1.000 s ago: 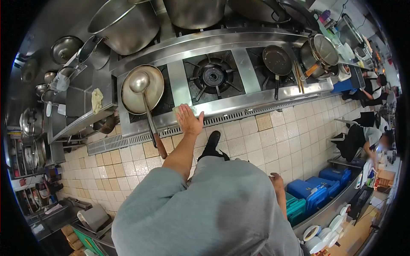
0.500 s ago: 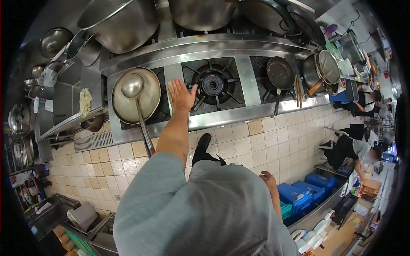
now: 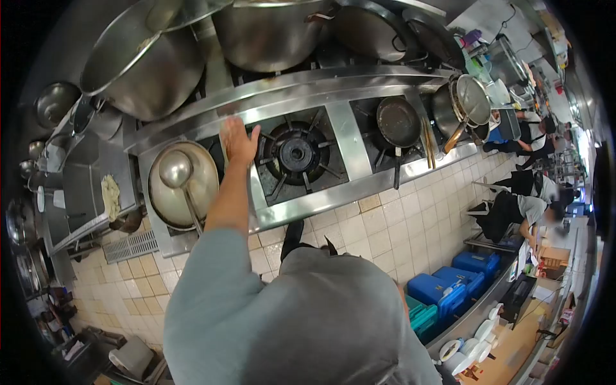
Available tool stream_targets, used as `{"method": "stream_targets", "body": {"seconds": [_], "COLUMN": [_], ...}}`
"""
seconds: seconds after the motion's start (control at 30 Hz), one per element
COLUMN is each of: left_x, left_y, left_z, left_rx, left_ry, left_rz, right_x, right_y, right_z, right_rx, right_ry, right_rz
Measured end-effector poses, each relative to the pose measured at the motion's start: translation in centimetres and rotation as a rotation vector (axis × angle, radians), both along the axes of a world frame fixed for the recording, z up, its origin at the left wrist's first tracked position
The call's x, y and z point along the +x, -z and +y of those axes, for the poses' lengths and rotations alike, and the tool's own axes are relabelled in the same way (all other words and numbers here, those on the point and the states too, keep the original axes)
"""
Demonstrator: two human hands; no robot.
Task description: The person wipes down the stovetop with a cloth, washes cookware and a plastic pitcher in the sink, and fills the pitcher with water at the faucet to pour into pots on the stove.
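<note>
From my end it's clearly a restaurant kitchen: massive stockpots (image 3: 269,40), a steel range (image 3: 350,138) with a heavy-duty burner (image 3: 297,153), tiled floor (image 3: 430,215), even other people (image 3: 531,208) working nearby.

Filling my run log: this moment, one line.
left hand: open, palm down, beside centre burner | right hand: out of view | ladle: in left pan

Head-worn view, forward and down, dark corners hard to tell

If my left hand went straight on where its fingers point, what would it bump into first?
Probably the raised metal ledge, just past the fingers of your left hand. Depth is unclear, so they might already touch it.
</note>
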State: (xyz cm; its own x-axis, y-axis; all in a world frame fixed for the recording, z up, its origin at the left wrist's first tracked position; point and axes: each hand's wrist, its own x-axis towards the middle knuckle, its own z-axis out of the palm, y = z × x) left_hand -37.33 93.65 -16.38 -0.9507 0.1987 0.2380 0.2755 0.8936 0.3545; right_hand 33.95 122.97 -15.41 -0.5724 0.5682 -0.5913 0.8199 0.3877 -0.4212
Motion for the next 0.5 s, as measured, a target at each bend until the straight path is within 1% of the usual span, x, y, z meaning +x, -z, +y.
{"method": "stream_targets", "body": {"seconds": [0.03, 0.07, 0.1, 0.13, 0.2, 0.3, 0.33, 0.37, 0.4, 0.43, 0.47, 0.5], "left_x": [2.0, 3.6, 4.5, 4.2, 2.9, 0.0, -0.6, -0.9, -1.2, -1.6, -1.9, -1.8], "left_y": [-3.1, -5.5, -6.6, -5.9, -3.9, -4.0, -4.3, -4.7, -5.3, -5.5, -4.0, -3.9], "left_z": [0.4, 1.2, 1.7, 2.1, 2.6, 3.5, 3.9, 4.1, 4.2, 4.3, 4.5, 5.5], "left_rx": [-0.016, 0.07, 0.15, 0.145, 0.169, 0.159, 0.048, 0.05, 0.006, -0.037, -0.033, -0.038], "left_ry": [-0.063, -0.167, -0.27, -0.265, -0.528, -0.462, -0.4, -0.39, -0.292, -0.193, -0.148, -0.133], "left_rz": [0.133, 0.037, -0.069, -0.073, -0.281, -0.307, -0.257, -0.259, -0.299, -0.336, -0.296, -0.297], "right_x": [0.9, 1.5, 1.9, 2.5, 3.3, 3.9, 3.4, 3.3, 1.2, -0.3, -0.1, 0.6], "right_y": [1.1, 1.6, 1.4, 1.2, 0.7, -0.3, -1.3, -2.6, -5.9, -7.9, -8.2, -8.2], "right_z": [0.2, 0.0, -0.2, -0.4, -0.6, -0.5, -0.6, -0.7, -1.4, -1.9, -2.3, -3.0], "right_rx": [0.094, 0.093, 0.069, 0.05, 0.03, 0.023, 0.032, 0.035, 0.035, 0.034, 0.036, 0.047], "right_ry": [-0.077, -0.06, -0.007, 0.033, 0.095, 0.168, 0.18, 0.19, 0.199, 0.209, 0.222, 0.304], "right_rz": [-0.081, -0.094, -0.087, -0.088, -0.082, -0.051, -0.047, -0.048, -0.054, -0.059, -0.06, 0.027]}}
